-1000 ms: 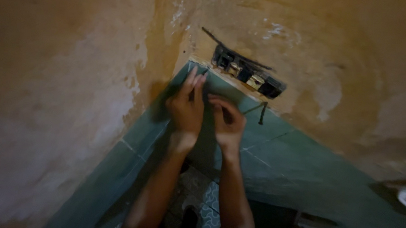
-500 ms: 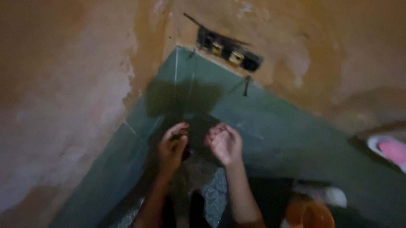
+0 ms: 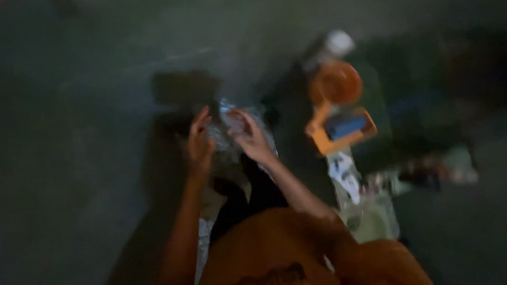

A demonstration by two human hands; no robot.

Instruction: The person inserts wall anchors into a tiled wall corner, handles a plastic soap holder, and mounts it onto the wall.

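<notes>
Compared with the earlier frames, the view has swung down from the ochre wall and its dark wall fitting to the dim green floor, and both hands have dropped from the wall to a spot just in front of the person's lap. Everything is blurred by motion and poorly lit. At centre, the left hand [image 3: 199, 142] and the right hand [image 3: 248, 137] face each other with fingers curled around a small crinkled piece of clear, shiny wrapping [image 3: 226, 128], which sits between the fingertips and catches the light. Both hands appear to pinch it, though the blur hides exactly how each finger lies. Below the hands hangs a patterned pale cloth [image 3: 221, 176] over the person's legs, and an orange garment [image 3: 293, 262] fills the lower part of the view. Near the right hand, on the floor, lie an orange cup-shaped tool with a handle [image 3: 334, 86], a flat orange case with a blue panel [image 3: 343, 129] touching or just beside it, and a scatter of papers and small packets [image 3: 373, 191], too blurred to identify. The wrapping looks very light, thin and limp, likely slippery and noisy, easy to tear or crush; it would be best taken by an edge or corner between thumb and forefinger, with both hands keeping it taut.
</notes>
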